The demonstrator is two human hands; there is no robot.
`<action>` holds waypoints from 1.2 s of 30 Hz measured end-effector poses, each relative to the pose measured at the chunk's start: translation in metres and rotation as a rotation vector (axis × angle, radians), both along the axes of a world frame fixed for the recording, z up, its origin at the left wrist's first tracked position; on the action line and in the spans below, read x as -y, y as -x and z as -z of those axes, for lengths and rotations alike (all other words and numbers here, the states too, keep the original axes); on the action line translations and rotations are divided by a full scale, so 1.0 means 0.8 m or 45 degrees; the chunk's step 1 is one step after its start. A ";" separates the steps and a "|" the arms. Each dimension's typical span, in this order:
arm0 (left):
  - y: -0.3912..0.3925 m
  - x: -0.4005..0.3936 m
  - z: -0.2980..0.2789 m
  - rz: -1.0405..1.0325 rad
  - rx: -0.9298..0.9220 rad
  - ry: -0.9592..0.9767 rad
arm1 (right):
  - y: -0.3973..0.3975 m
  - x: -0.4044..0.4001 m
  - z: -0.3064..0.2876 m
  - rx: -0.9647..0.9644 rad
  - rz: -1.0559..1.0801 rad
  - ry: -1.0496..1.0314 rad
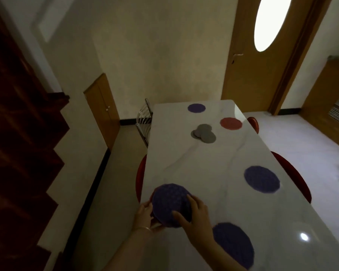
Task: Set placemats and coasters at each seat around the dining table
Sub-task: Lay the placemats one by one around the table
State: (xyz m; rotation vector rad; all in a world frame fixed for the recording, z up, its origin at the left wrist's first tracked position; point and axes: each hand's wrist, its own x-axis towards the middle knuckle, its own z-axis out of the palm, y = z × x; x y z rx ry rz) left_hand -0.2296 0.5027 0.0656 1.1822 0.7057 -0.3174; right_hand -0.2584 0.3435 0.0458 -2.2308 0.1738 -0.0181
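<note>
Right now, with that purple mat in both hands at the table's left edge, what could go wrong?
The purple placemat sits close to the table edge, so it may overhang or slide off. The grey coasters are piled mid-table, far from this seat; leaning across for them could drag the nearer laid mats askew.

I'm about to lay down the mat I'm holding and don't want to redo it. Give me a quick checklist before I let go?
1. Grip: left hand and right hand both hold the purple mat at its edges: ok.
2. Landing spot: the white table is bare under and beyond the mat: ok.
3. Spacing: the nearest laid mat lies apart, to the right: ok.
4. Seat match: a red chair sits at this left edge: ok.
5. Mat flat on the table: cannot tell.
6. Coasters: the grey coasters are piled mid-table, none at seats: not ok.
</note>
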 end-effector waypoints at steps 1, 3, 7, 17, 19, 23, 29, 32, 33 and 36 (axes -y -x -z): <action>-0.013 -0.021 0.000 0.019 0.019 0.026 | -0.010 -0.022 0.000 0.005 0.025 0.004; -0.037 -0.060 -0.001 0.076 0.054 0.064 | -0.023 -0.065 0.002 0.009 0.070 0.028; -0.077 -0.128 -0.003 0.218 0.060 0.055 | -0.039 -0.149 -0.001 -0.021 0.191 0.106; -0.181 -0.178 0.004 0.513 0.021 0.138 | -0.108 -0.218 -0.005 -0.024 0.501 0.143; -0.205 -0.175 0.013 0.537 -0.033 0.165 | -0.130 -0.217 0.004 -0.021 0.536 0.184; -0.267 -0.175 0.029 0.574 -0.067 0.139 | -0.186 -0.219 0.024 -0.038 0.603 0.169; -0.385 -0.186 0.035 0.652 -0.082 0.024 | -0.288 -0.237 0.032 -0.032 0.677 0.049; -0.449 -0.179 0.031 0.727 -0.062 0.003 | -0.340 -0.238 0.024 -0.024 0.764 0.014; -0.471 -0.171 0.031 0.765 -0.059 0.016 | -0.357 -0.234 0.022 -0.025 0.801 0.018; -0.522 -0.138 0.035 0.894 -0.093 0.037 | -0.396 -0.214 0.022 -0.052 0.921 0.084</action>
